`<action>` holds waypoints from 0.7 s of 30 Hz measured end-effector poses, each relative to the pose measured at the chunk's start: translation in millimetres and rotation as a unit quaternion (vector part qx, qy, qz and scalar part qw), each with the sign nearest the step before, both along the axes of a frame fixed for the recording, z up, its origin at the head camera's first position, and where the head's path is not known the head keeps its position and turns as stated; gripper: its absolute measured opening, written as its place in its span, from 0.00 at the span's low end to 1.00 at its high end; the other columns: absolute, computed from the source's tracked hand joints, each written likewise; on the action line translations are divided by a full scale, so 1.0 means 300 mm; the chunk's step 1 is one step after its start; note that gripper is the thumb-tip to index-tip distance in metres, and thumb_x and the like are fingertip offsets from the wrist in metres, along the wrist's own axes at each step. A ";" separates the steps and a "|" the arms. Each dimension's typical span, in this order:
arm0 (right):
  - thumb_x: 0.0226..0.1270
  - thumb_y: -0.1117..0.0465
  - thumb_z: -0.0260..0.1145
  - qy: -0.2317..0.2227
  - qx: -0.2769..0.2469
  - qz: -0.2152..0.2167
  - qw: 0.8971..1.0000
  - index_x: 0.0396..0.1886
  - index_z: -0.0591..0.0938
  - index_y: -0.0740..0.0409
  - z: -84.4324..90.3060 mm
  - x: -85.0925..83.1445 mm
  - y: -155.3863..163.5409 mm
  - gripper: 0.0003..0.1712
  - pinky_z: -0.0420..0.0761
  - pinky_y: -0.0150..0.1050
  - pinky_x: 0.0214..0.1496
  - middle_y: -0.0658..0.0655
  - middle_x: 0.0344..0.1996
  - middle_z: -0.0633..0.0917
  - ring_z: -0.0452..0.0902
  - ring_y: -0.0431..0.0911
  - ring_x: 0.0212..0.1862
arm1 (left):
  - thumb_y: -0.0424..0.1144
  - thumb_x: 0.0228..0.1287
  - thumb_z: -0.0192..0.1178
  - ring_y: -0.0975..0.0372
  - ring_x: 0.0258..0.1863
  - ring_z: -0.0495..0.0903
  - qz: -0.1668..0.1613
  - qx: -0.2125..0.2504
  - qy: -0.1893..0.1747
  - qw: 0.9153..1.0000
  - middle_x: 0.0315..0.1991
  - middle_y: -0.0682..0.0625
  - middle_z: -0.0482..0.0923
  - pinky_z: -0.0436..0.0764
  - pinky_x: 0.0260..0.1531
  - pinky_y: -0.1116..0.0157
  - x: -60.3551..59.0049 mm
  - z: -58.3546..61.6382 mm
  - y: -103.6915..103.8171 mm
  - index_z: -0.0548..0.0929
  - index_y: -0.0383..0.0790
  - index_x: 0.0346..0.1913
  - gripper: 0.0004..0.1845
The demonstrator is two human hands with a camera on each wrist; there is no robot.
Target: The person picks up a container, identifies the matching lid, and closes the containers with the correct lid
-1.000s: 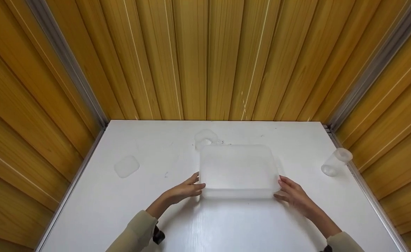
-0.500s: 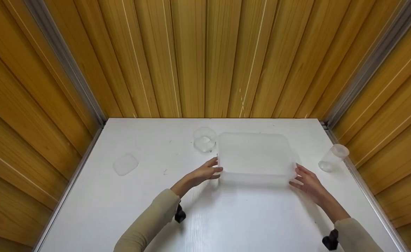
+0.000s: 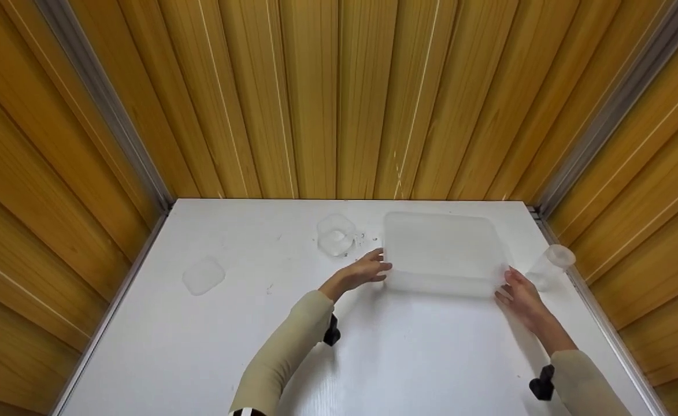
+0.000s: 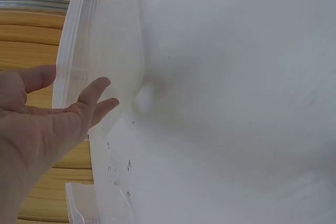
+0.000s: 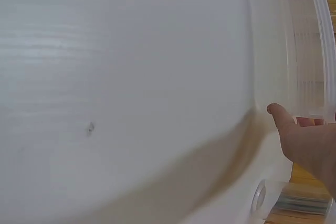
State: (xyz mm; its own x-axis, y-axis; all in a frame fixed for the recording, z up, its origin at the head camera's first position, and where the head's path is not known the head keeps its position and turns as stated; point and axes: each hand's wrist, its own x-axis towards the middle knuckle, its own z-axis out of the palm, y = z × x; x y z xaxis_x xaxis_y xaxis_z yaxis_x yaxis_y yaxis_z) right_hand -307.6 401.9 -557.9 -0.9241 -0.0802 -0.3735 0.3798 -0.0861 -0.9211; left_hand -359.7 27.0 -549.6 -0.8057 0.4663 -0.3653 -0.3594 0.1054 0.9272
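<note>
A translucent rectangular plastic bin [image 3: 443, 248] stands on the white table [image 3: 200, 346] near its far right corner. My left hand [image 3: 367, 270] lies with straight fingers against the bin's left near corner. My right hand [image 3: 515, 292] touches the right near corner the same way. In the left wrist view the left hand [image 4: 47, 124] has spread fingers beside the bin's wall [image 4: 100, 77]. The right wrist view shows the right hand [image 5: 304, 140] against the bin's side [image 5: 294, 51].
A small clear container [image 3: 334, 234] sits just left of the bin. A clear cup [image 3: 549, 266] lies on its side by the table's right edge, close to my right hand. A clear lid [image 3: 203, 275] lies far left. Wooden slat walls enclose the table.
Both hands have slid the bin away from me and to the right, from the table's middle to near the far right corner, beside the lying cup.
</note>
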 end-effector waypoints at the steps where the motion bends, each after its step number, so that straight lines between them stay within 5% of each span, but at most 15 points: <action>1: 0.78 0.47 0.42 0.000 0.000 0.001 1.000 0.76 0.27 0.57 -0.001 -0.006 0.004 0.44 0.46 0.48 0.78 0.61 0.76 0.29 0.27 0.56 0.77 | 0.36 0.70 0.53 0.47 0.74 0.57 -0.003 -0.009 0.005 1.000 0.76 0.37 0.46 0.67 0.69 0.56 -0.010 0.001 0.007 0.45 0.37 0.77 0.38; 15: 0.79 0.49 0.33 -0.007 -0.010 0.010 1.000 0.73 0.22 0.54 0.005 -0.109 0.042 0.39 0.37 0.49 0.78 0.58 0.73 0.19 0.16 0.55 0.75 | 0.40 0.74 0.47 0.47 0.74 0.57 0.021 -0.045 0.036 0.998 0.75 0.33 0.52 0.66 0.69 0.55 -0.076 -0.002 0.104 0.49 0.27 0.74 0.34; 21: 0.78 0.45 0.27 -0.044 0.047 0.054 0.996 0.71 0.20 0.61 0.044 -0.132 0.051 0.40 0.40 0.54 0.78 0.65 0.73 0.22 0.21 0.60 0.76 | 0.45 0.73 0.46 0.47 0.73 0.58 0.036 -0.134 0.072 0.988 0.74 0.36 0.56 0.64 0.70 0.54 -0.074 0.021 0.118 0.56 0.29 0.73 0.33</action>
State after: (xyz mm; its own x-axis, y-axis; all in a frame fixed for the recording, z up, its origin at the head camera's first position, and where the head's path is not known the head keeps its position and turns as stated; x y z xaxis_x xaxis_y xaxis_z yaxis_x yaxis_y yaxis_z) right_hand -347.4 417.2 -544.7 -0.8752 -0.1388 -0.4633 0.4619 0.0442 -0.8858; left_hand -381.8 62.4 -543.4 -0.8860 0.3086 -0.3461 -0.2405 0.3323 0.9120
